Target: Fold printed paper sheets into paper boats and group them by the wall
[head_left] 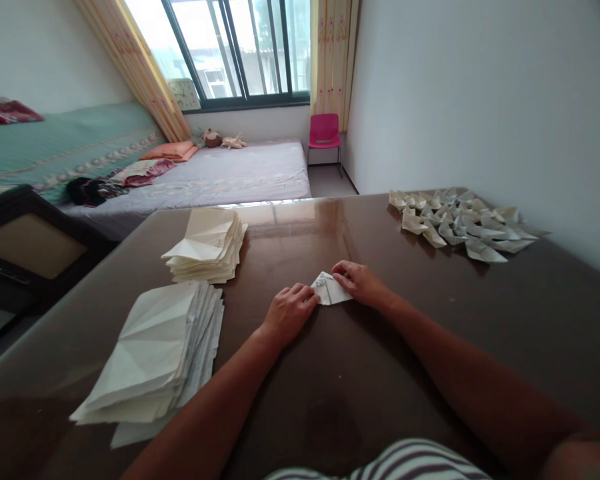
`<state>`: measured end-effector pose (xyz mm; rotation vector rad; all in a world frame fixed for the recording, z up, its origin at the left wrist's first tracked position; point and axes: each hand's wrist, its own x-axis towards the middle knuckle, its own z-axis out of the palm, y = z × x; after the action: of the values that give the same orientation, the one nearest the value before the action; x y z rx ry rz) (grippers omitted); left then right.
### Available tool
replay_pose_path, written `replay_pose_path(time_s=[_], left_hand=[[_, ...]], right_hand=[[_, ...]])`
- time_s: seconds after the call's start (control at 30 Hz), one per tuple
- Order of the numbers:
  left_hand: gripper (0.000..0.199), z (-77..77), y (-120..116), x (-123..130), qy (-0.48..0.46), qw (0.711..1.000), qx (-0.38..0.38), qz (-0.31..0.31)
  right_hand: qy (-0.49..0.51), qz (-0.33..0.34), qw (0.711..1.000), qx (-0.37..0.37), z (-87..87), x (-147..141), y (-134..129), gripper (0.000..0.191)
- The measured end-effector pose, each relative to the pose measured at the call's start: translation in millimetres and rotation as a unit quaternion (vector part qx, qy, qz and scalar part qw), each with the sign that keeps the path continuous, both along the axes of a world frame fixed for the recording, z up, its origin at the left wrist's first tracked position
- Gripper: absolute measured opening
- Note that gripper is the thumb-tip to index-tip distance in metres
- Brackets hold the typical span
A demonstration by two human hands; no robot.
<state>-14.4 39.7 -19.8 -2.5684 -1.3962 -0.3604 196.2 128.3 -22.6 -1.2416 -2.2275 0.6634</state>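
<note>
A small folded sheet of paper, white with a dark printed line and marks, lies on the brown table in front of me. My left hand grips its left corner, fingers bent together over the edge. From the other side, my right hand pinches the paper's upper right edge between thumb and fingers. The fingertips hide both ends of the paper.
Two stacks of creased paper, a nearer one and a farther one, stand on the table's left. Several folded paper boats cluster at the far right near the wall. Beyond the table are a bed and a pink chair.
</note>
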Motion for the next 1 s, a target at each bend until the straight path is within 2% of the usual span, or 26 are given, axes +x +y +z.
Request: replay_pose_path(time_s=[0.07, 0.1, 0.2, 0.27, 0.33, 0.43, 0.67, 0.73, 0.87, 1.0], left_hand=[[0.017, -1.1, 0, 0, 0.011, 1.000, -0.008, 0.002], [0.018, -0.9, 0, 0, 0.013, 1.000, -0.012, 0.004], [0.020, 1.6, -2, 0, 0.007, 1.000, -0.027, 0.012], [0.023, 3.7, -4, 1, -0.002, 0.999, -0.039, 0.017], [0.025, 5.3, -4, 0, -0.014, 0.998, -0.052, 0.019], [0.027, 7.4, -5, -4, -0.035, 0.997, -0.067, 0.019], [0.029, 14.8, -8, -11, -0.057, 0.995, -0.085, 0.022], [0.031, 15.3, -7, -15, -0.070, 0.992, -0.091, 0.055], [0.023, 12.0, -1, -25, -0.136, 0.970, -0.088, 0.183], [0.021, 7.1, 7, -25, -0.158, 0.958, -0.140, 0.194]], right_hand=[[-0.013, 0.001, 0.996, 0.093, 8.1, 3, -3, 0.023], [-0.016, 0.028, 0.993, 0.111, 12.2, 4, -4, 0.025], [-0.035, 0.185, 0.978, 0.088, 18.9, 5, -9, 0.035], [-0.064, 0.246, 0.963, 0.091, 17.5, 4, -12, 0.044], [-0.086, 0.247, 0.959, 0.110, 13.8, 4, -14, 0.045], [-0.096, 0.231, 0.961, 0.121, 11.2, 7, -13, 0.035], [-0.142, 0.210, 0.954, 0.160, 19.4, -1, -21, 0.026], [-0.149, 0.223, 0.947, 0.175, 17.7, -7, -26, 0.028], [-0.144, 0.268, 0.938, 0.168, 11.6, -11, -28, 0.038], [-0.127, 0.270, 0.942, 0.153, 9.3, -9, -24, 0.041]])
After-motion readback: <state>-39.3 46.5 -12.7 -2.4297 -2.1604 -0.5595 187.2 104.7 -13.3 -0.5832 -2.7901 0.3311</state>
